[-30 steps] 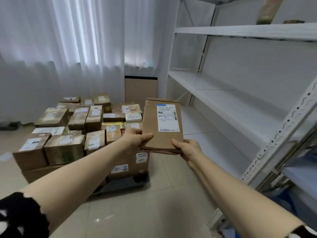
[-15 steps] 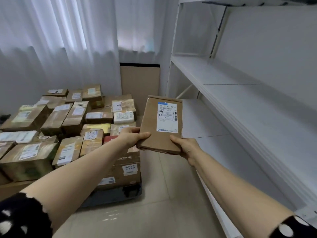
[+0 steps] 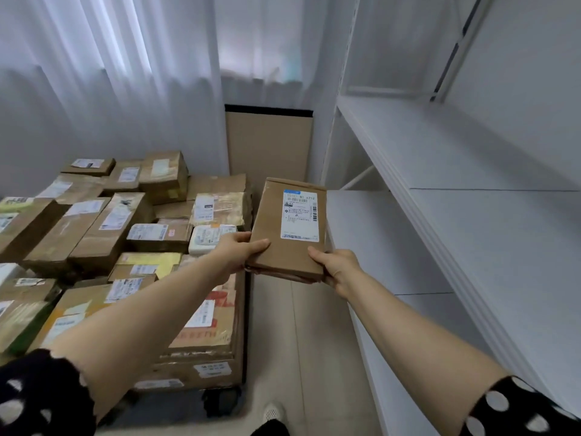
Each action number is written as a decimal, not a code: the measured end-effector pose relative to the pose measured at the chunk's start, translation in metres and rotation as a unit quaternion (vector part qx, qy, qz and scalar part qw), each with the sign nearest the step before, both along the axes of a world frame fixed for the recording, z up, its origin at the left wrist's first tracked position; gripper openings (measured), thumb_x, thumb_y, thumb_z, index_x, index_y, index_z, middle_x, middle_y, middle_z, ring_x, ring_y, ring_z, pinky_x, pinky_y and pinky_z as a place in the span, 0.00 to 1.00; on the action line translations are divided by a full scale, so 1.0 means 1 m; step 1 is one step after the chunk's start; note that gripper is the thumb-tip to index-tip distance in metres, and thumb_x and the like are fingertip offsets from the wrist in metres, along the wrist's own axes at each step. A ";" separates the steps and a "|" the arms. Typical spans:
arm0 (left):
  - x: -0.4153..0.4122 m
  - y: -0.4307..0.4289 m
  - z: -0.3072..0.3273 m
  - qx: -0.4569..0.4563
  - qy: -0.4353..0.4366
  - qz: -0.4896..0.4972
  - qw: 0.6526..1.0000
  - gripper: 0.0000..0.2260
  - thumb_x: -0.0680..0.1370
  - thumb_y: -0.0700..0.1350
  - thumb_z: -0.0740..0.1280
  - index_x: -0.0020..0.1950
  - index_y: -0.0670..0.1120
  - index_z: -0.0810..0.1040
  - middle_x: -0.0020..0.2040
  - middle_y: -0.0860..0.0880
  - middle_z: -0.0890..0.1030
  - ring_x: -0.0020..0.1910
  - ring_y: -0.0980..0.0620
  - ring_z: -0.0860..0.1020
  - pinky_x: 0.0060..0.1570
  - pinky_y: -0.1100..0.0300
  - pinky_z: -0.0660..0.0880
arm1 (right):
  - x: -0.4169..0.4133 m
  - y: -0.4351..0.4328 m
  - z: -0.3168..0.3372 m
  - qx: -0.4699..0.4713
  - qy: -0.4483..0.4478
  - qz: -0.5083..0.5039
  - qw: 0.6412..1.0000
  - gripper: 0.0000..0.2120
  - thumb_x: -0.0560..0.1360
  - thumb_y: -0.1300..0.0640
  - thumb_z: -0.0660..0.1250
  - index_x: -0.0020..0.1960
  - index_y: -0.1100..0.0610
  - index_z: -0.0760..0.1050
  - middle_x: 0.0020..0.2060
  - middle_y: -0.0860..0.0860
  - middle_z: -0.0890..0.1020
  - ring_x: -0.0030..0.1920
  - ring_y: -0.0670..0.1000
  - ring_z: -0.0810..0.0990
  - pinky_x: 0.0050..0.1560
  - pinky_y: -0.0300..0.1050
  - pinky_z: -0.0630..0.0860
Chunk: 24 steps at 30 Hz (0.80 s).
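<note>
Flat brown cardboard parcel (image 3: 287, 229), white shipping label, gripped by both hands

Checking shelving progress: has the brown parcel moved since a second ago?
Yes, forward: the brown parcel is now nearer the white shelving, its right edge overlapping the lower shelf at its end.

You get soft daylight through sheer white curtains (image 3: 103, 58) far left; faint shadows, edges bowed by wide-angle, near corners blurred.
</note>
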State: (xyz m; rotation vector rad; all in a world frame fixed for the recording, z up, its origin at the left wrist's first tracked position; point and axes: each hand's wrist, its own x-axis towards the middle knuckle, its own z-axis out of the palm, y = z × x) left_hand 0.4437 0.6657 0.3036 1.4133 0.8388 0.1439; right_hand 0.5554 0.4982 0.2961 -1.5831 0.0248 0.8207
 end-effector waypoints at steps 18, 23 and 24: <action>0.267 0.234 -0.029 -0.013 0.018 0.102 0.995 0.19 0.74 0.46 0.72 0.64 0.44 0.77 0.49 0.47 0.82 0.42 0.50 0.80 0.42 0.55 0.78 | 0.294 0.258 -0.021 -0.031 0.029 0.058 0.997 0.09 0.71 0.63 0.73 0.48 0.63 0.76 0.43 0.54 0.82 0.41 0.50 0.81 0.47 0.45 0.80; 0.332 0.294 -0.048 -0.003 0.033 0.170 0.985 0.20 0.75 0.43 0.71 0.66 0.40 0.75 0.54 0.44 0.82 0.42 0.49 0.80 0.42 0.55 0.78 | 0.372 0.340 -0.039 -0.037 0.046 0.123 0.991 0.10 0.72 0.63 0.72 0.51 0.62 0.75 0.46 0.55 0.81 0.41 0.50 0.80 0.50 0.46 0.78; 0.344 0.305 -0.050 -0.001 0.039 0.184 0.982 0.21 0.75 0.43 0.71 0.67 0.39 0.74 0.55 0.43 0.81 0.44 0.47 0.80 0.45 0.52 0.79 | 0.385 0.356 -0.042 -0.039 0.053 0.128 0.990 0.12 0.72 0.64 0.72 0.54 0.63 0.74 0.45 0.55 0.80 0.41 0.50 0.79 0.51 0.48 0.78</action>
